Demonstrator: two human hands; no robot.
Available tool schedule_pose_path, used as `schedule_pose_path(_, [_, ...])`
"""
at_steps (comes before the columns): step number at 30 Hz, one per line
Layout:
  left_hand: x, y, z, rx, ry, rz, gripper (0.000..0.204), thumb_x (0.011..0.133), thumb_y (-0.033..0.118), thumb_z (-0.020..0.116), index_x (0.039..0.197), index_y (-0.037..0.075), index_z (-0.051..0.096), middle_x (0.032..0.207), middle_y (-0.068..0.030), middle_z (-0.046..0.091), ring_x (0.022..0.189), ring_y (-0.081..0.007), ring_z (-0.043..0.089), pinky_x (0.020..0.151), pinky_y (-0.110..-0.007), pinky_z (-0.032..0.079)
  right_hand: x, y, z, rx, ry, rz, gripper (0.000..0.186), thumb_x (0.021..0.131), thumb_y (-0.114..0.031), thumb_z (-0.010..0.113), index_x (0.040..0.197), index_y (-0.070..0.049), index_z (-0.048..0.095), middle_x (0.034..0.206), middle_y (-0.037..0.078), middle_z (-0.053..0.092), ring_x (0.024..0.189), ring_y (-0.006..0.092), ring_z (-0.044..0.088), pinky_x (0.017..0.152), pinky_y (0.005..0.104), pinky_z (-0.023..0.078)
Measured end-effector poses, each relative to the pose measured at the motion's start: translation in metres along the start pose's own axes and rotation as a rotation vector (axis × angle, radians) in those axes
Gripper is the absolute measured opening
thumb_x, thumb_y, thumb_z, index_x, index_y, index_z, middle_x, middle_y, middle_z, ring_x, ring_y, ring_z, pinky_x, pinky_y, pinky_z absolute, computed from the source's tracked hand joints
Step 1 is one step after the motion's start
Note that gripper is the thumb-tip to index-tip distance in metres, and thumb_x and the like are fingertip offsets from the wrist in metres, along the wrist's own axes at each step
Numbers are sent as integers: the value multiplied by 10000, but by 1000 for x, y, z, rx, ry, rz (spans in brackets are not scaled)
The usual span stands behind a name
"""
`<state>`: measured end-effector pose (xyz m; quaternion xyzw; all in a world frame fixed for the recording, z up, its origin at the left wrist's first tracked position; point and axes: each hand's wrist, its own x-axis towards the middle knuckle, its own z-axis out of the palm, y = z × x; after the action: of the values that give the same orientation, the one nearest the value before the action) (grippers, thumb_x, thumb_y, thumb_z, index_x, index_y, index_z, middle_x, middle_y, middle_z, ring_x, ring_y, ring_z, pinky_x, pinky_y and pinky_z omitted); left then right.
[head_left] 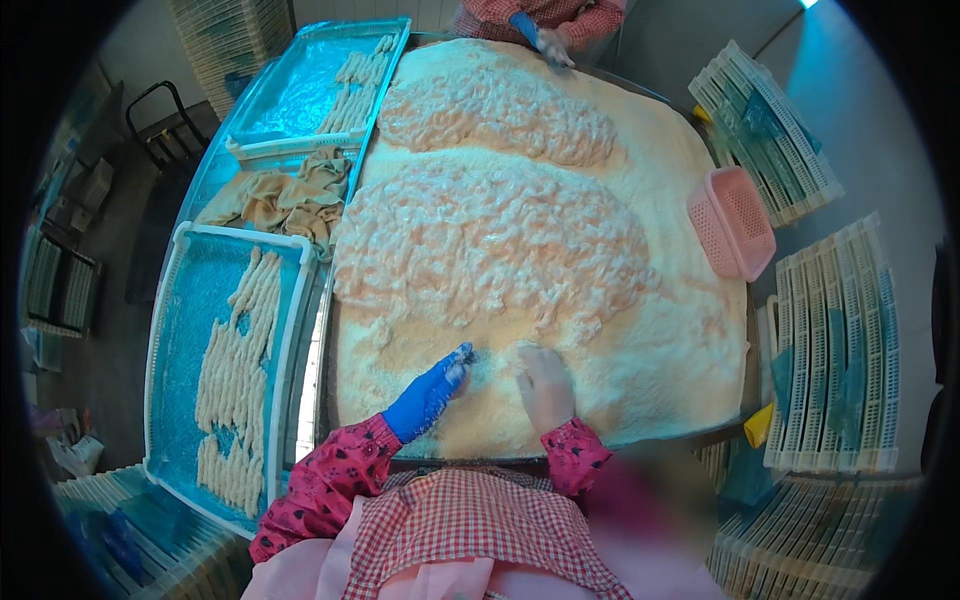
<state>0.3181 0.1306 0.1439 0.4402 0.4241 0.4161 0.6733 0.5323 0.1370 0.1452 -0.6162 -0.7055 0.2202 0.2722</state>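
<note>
My left hand [430,393], in a blue glove dusted with pale crumbs, is low over the front part of the crumb-covered table. Its fingers are stretched out toward the upper right, with nothing visible in them. Facing it, my right hand [548,390] wears a whitish glove; its fingers are extended and their tips touch the loose crumbs [490,385]. Just beyond both hands lies a wide heap of pale, wet-looking strips [490,240], partly coated. On the left, a white-rimmed tray [303,290] lined with blue film holds rows of coated strips [235,390].
A second heap of strips [490,110] lies farther back, near a co-worker's gloved hands [550,42]. Another lined tray [275,90] and crumpled cloths [290,195] are on the left. A pink basket [735,225] sits at the right edge; stacked white crates [835,345] stand beyond.
</note>
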Motion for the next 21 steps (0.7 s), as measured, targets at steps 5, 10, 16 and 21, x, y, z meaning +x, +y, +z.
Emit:
schedule_pose_path(5, [0, -21, -29, 924, -56, 294, 560, 747, 262, 666, 1227, 53, 468, 1166, -167, 527, 1046, -314, 515, 872, -378, 426, 11, -24, -18, 93, 152, -89, 352, 732, -94, 627, 1079, -90, 566, 1029, 81, 584, 898, 249, 568, 804, 392, 422])
schedule_pose_path(10, [1, -55, -6, 1213, -117, 313, 377, 789, 219, 623, 1137, 95, 547, 1131, -114, 567, 990, -281, 552, 848, -374, 439, 16, -14, -16, -177, -91, -302, 392, 769, -131, 601, 1155, -98, 548, 1090, 119, 579, 947, 284, 553, 833, 407, 423])
schedule_pose_path(16, [-2, -34, 4, -689, 100, -85, 330, 913, 300, 490, 1122, 48, 536, 1136, -83, 562, 993, -196, 546, 881, -332, 426, 27, -23, -11, 91, 250, -251, 407, 832, -204, 518, 1220, -80, 507, 1157, 158, 538, 1049, 352, 510, 962, 429, 333])
schedule_pose_path(21, [-20, -103, 32, 65, 11, 128, 598, 941, 334, 386, 1388, -8, 184, 1442, -158, 206, 1328, -195, 235, 1069, -351, 226, 8, -70, 34, 22, -26, -477, 635, 901, -463, 252, 1336, -5, 321, 1368, 207, 322, 1312, 360, 231, 1060, 527, 124])
